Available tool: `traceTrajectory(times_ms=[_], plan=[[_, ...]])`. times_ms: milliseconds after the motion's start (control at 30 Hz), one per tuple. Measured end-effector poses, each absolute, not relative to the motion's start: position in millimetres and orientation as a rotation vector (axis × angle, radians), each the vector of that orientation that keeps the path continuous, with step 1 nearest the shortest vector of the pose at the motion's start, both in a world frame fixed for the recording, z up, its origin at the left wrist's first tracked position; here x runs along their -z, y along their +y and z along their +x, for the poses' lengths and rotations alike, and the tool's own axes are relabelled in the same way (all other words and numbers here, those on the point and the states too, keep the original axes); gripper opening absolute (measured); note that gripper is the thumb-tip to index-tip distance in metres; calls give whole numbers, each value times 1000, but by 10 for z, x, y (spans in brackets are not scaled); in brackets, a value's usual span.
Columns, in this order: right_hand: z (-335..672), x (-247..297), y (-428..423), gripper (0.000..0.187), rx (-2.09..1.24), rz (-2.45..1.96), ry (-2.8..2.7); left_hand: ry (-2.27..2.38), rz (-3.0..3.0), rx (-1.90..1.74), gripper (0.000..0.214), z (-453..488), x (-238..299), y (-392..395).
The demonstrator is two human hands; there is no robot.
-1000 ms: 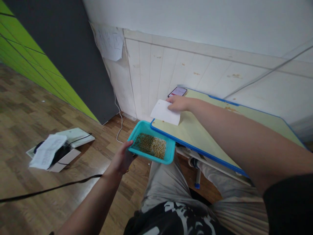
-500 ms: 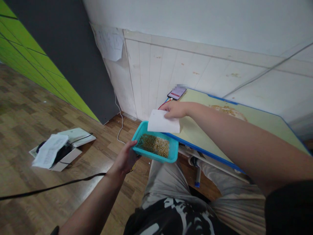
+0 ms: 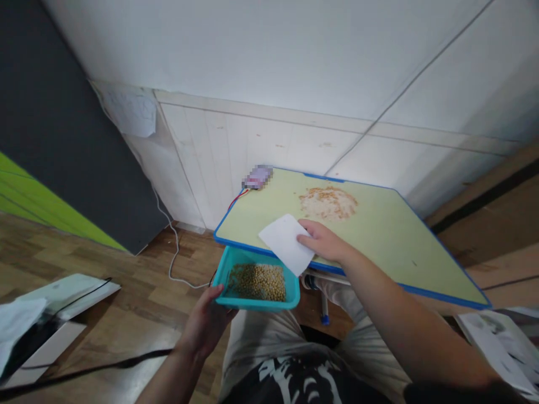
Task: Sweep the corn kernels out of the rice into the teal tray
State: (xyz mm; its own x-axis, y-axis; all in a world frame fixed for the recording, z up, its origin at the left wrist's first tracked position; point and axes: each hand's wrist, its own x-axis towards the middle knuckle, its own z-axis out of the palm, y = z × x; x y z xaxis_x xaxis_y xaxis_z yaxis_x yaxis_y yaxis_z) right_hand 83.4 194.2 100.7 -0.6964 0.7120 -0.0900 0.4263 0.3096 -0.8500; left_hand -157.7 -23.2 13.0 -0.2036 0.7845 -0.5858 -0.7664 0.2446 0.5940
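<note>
The left grip (image 3: pixel 206 322) held the tub (image 3: pixel 261 304) by its near left corner, thumb over the rim and the fingers mostly out of sight beneath. The right grip (image 3: pixel 320 240) pinched a white card (image 3: pixel 286 242) along one side between thumb and fingers. The tub hung at the near edge of the tabletop (image 3: pixel 379 247), toward its left end and lower than the surface; whether its far rim touched the edge could not be told. The card slanted across that blue edge, one corner overhanging the tub's right end.

Good handling called for a level tub, since a hold at one corner could let the other end dip and the beans (image 3: pixel 257 281) slide. A far rim tucked close under the edge would leave little gap for strays. The card was best pinched firmly without bending, and set low.

The tub was teal, shallow and oblong with rounded corners. The beans, small, round and yellowish tan, covered much of its floor loosely, darker at the left, seemingly from shade. The card looked plain and thin.
</note>
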Motion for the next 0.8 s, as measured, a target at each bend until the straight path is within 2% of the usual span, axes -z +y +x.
traceTrajectory(times_ms=[133,333,600,800], plan=[[1381,-856,1795,32,-1423,-1123,-1930,1081,25,-1363,35,-1340,-49,-212],[1687,-673,1699,44,-1347,-1075,-1687,1071,28,-1367,56,-815,-8,-133],[1613,-656,1677,45,-1298,-991,-1677,1070,-2,-1338,57,-484,-195,-61],[1726,-694,1770,41,-1205,-930,-1668,1081,36,-1351,58,-561,-7,-63]])
